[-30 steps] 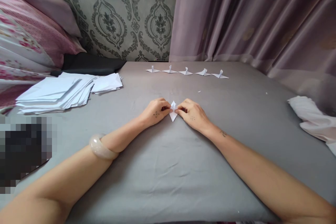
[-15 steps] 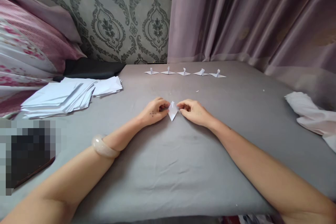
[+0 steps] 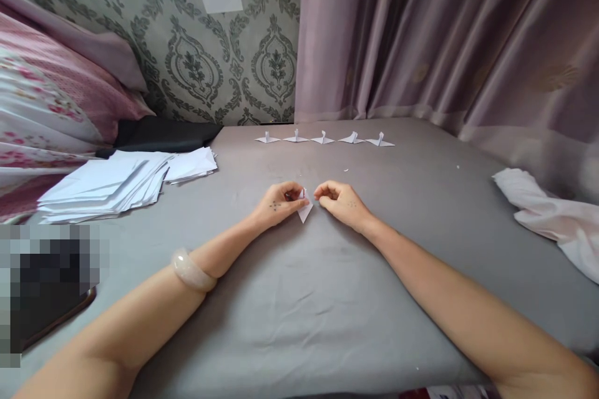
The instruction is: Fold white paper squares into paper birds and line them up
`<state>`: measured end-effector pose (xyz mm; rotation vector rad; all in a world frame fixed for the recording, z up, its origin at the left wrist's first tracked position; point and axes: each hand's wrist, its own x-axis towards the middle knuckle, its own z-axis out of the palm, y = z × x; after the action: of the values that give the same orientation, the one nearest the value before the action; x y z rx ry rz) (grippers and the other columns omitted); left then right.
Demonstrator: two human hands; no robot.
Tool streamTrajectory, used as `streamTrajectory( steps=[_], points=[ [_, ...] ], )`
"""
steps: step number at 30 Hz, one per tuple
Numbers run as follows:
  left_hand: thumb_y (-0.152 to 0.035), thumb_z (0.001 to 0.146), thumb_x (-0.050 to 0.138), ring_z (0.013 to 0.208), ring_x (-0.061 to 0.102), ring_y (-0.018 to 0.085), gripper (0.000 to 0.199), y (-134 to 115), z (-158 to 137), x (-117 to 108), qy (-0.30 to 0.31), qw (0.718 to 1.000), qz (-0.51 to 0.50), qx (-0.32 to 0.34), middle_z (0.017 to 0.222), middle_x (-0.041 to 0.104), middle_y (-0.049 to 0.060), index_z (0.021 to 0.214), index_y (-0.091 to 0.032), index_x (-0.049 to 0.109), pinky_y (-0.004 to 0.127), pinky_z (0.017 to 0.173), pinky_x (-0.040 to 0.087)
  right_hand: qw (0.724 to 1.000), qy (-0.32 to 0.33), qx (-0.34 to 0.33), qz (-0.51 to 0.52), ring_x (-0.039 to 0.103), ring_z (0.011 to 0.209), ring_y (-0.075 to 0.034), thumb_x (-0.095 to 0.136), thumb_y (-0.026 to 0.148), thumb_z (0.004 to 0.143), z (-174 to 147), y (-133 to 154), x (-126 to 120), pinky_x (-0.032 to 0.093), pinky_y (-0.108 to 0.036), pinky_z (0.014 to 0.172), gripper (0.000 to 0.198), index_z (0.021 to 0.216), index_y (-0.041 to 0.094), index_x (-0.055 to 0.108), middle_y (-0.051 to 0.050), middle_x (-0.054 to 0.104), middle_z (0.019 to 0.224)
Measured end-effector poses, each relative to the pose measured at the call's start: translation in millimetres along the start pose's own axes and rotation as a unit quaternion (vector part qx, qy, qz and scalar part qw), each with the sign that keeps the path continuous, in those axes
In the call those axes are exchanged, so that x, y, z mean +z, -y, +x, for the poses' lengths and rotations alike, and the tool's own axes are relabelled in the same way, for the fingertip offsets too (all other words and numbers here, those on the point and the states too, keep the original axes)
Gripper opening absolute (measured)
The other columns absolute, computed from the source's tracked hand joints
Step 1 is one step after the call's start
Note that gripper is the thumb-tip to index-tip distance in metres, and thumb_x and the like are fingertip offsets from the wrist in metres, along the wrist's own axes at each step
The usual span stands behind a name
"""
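A small white folded paper (image 3: 304,212), pointed at its lower end, is pinched between the thumb and fingers of my left hand (image 3: 281,202). That thumb lies across the front of the paper and hides part of it. Just to the right, my right hand (image 3: 342,202) has its fingers curled and the thumb drawn in at the paper's right edge. Whether its fingertips grip a bit of the paper is too small to make out. A pale bangle (image 3: 193,270) circles my left forearm.
Several white folded paper birds (image 3: 322,138) stand in a row at the back of the grey-covered table (image 3: 290,324). Stacks of white paper (image 3: 103,184) and a black item (image 3: 163,135) lie left. A pale cloth (image 3: 543,206) lies right. A paper scrap (image 3: 345,169) sits beyond my hands.
My left thumb has moved across the front of the folded paper, covering more of it. My right fingertips have drawn slightly back from its side. The camera view has tilted up a little.
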<state>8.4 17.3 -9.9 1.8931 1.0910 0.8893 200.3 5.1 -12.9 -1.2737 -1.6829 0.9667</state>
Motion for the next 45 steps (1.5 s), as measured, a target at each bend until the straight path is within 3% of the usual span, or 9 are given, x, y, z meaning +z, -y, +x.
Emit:
streamTrajectory(
  steps=[6, 16, 25, 31, 37, 45],
  points=[
    [-0.039, 0.076, 0.064, 0.057, 0.042, 0.009, 0.025, 5, 1, 3, -0.009, 1.000, 0.025, 0.008, 0.062, 0.051, -0.002, 0.074, -0.014, 0.063, 0.020, 0.053, 0.034, 0.999, 0.004, -0.010, -0.033, 0.062, 0.074, -0.014, 0.051, 0.018, 0.068, -3, 10, 3, 0.047, -0.027, 0.074, 0.018, 0.080, 0.018, 0.064, -0.001, 0.069, 0.079],
    [-0.029, 0.081, 0.058, 0.061, 0.050, 0.011, 0.019, 0, -2, 0, -0.012, 0.991, 0.120, 0.058, 0.067, 0.063, 0.000, 0.076, -0.016, 0.071, 0.022, 0.061, 0.037, 0.998, 0.013, 0.018, -0.062, 0.062, 0.079, -0.015, 0.054, 0.022, 0.069, -2, 24, 3, 0.046, -0.029, 0.078, 0.017, 0.079, 0.018, 0.067, -0.003, 0.070, 0.083],
    [-0.027, 0.084, 0.054, 0.061, 0.049, 0.011, 0.022, 4, 0, 1, 0.009, 0.977, 0.194, 0.093, 0.070, 0.064, 0.001, 0.070, -0.017, 0.068, 0.022, 0.059, 0.033, 0.974, 0.040, 0.210, -0.073, 0.057, 0.069, -0.013, 0.059, 0.047, 0.077, 4, 59, 3, 0.040, -0.023, 0.054, 0.032, 0.072, 0.016, 0.067, -0.008, 0.069, 0.088],
    [-0.023, 0.085, 0.054, 0.064, 0.054, 0.013, 0.018, 3, -1, 0, 0.010, 0.973, 0.200, 0.119, 0.074, 0.067, 0.003, 0.079, -0.019, 0.070, 0.022, 0.059, 0.035, 0.960, 0.037, 0.238, -0.141, 0.054, 0.060, -0.010, 0.067, 0.036, 0.074, 13, 70, 9, 0.037, -0.022, 0.049, 0.022, 0.063, 0.017, 0.062, -0.004, 0.065, 0.073],
    [-0.026, 0.086, 0.053, 0.063, 0.052, 0.013, 0.022, 5, 1, 0, 0.013, 0.973, 0.200, 0.118, 0.072, 0.065, 0.003, 0.075, -0.017, 0.070, 0.023, 0.060, 0.035, 0.958, 0.055, 0.225, -0.166, 0.047, 0.051, -0.009, 0.069, 0.029, 0.074, 15, 75, 5, 0.033, -0.022, 0.046, 0.018, 0.060, 0.018, 0.065, 0.000, 0.056, 0.054],
    [-0.028, 0.088, 0.052, 0.062, 0.052, 0.012, 0.025, 4, -1, -2, 0.018, 0.981, 0.157, 0.115, 0.073, 0.066, 0.003, 0.077, -0.017, 0.071, 0.023, 0.061, 0.036, 0.953, 0.076, 0.229, -0.182, 0.047, 0.050, -0.009, 0.070, 0.024, 0.069, 22, 77, 1, 0.033, -0.022, 0.044, 0.015, 0.056, 0.018, 0.064, 0.000, 0.056, 0.055]
  ],
)
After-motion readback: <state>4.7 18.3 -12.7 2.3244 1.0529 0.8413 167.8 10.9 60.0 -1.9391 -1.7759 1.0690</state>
